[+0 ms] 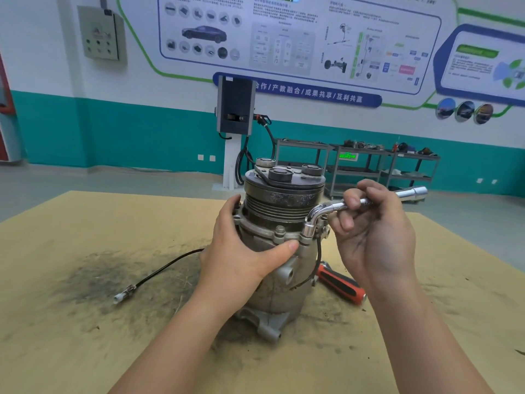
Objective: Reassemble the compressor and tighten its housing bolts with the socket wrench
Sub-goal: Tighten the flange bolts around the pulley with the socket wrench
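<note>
— Two hands on it from where I'm watching. My left hand (pixel 241 251) wraps the compressor (pixel 279 251), thumb pressed just under the flange.

— Where does the compressor sit?

— Upright on the tan board (pixel 85 322), pulley end up, in the middle of a dark sooty patch.

— And the right?

— My right hand (pixel 372 231) has its fingers curled round the shaft of the socket wrench (pixel 329 207). The bent socket end points down onto a housing bolt (pixel 308 237) at the flange rim; another bolt (pixel 280 231) stands bare just left of it.

— Anything else on the board?

— I see a black cable (pixel 167 265) trailing left to a white connector (pixel 119 297), and a red-and-black screwdriver handle (pixel 342 282) lying just right of the compressor body.
</note>
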